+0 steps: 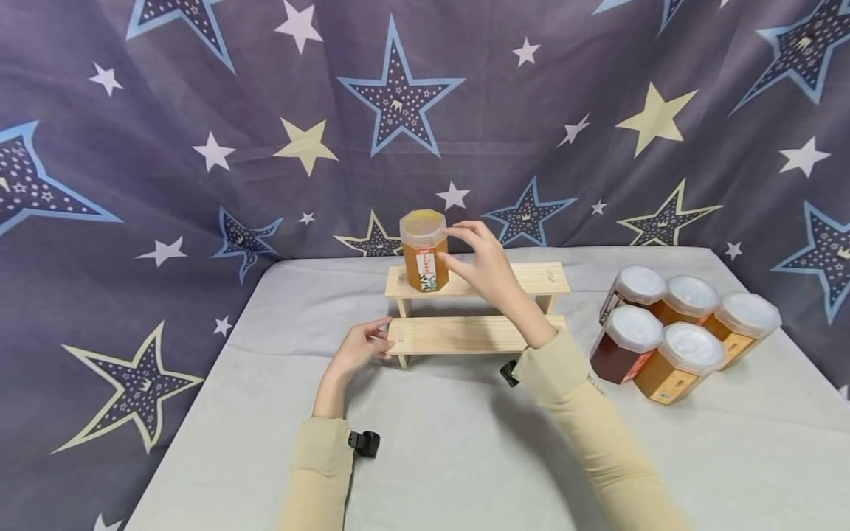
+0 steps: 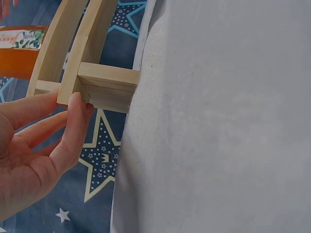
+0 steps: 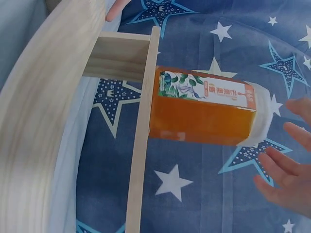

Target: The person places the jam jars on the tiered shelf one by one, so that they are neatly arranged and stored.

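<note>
A two-step wooden rack [image 1: 458,335] stands on the cloth-covered table. On the left end of its upper step is an upright amber jar [image 1: 425,258] with a white lid and printed label. My right hand [image 1: 488,265] is beside the jar's lid, its fingers spread and thumb extended. The right wrist view shows a gap between those fingers [image 3: 279,167] and the jar [image 3: 201,116]. With thumb and fingers, my left hand [image 1: 358,345] pinches the left end of the rack's lower step. That grip on the board's corner [image 2: 73,92] shows close up in the left wrist view.
To the right of the rack, several lidded jars stand grouped, among them a dark red jar [image 1: 620,346] and an amber jar [image 1: 680,365] in front. A star-patterned curtain [image 1: 265,88] hangs behind the table [image 1: 425,457].
</note>
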`<control>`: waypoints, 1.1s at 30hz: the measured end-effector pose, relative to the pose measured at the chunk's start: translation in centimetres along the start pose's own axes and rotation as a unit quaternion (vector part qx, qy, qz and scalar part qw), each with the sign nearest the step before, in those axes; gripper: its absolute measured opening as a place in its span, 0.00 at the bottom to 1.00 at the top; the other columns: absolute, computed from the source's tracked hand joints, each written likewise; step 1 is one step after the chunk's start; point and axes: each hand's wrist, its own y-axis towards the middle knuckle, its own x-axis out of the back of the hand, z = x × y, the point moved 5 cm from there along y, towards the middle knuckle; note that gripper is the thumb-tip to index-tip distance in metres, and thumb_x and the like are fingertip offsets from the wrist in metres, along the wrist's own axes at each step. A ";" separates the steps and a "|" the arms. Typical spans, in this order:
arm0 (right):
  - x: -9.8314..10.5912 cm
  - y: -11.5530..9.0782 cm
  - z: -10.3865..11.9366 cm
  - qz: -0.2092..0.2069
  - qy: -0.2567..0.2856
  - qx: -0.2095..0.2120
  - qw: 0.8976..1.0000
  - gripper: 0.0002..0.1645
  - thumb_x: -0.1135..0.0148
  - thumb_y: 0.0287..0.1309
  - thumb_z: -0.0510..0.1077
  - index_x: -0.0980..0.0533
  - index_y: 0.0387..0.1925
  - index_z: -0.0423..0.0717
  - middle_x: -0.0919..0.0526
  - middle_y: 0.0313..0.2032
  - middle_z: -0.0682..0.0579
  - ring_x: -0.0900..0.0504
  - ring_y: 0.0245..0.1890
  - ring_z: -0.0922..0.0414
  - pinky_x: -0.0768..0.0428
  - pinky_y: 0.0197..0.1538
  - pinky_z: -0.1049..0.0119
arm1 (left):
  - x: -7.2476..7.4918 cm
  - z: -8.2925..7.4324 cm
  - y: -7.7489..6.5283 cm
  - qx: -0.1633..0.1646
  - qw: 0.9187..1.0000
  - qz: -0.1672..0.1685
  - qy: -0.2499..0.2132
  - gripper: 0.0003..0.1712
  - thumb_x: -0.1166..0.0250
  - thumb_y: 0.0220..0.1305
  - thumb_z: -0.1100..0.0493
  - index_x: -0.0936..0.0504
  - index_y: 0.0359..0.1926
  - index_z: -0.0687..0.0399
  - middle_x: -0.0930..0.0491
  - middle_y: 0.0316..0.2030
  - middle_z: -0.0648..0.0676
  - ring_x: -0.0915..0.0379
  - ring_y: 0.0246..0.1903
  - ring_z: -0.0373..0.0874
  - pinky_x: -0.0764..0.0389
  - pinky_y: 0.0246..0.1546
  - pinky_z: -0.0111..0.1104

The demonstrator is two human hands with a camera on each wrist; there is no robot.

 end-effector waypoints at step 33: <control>10.5 -8.1 -4.8 0.043 -0.066 -0.074 0.994 0.21 0.41 0.54 0.42 0.28 0.50 0.38 0.29 0.48 0.40 0.32 0.50 0.42 0.30 0.50 0.45 | 0.0 -0.2 0.0 0.011 1.000 -0.006 -0.017 0.30 0.43 0.52 0.75 0.36 0.58 0.70 0.29 0.33 0.62 0.29 0.20 0.39 0.17 0.34 0.40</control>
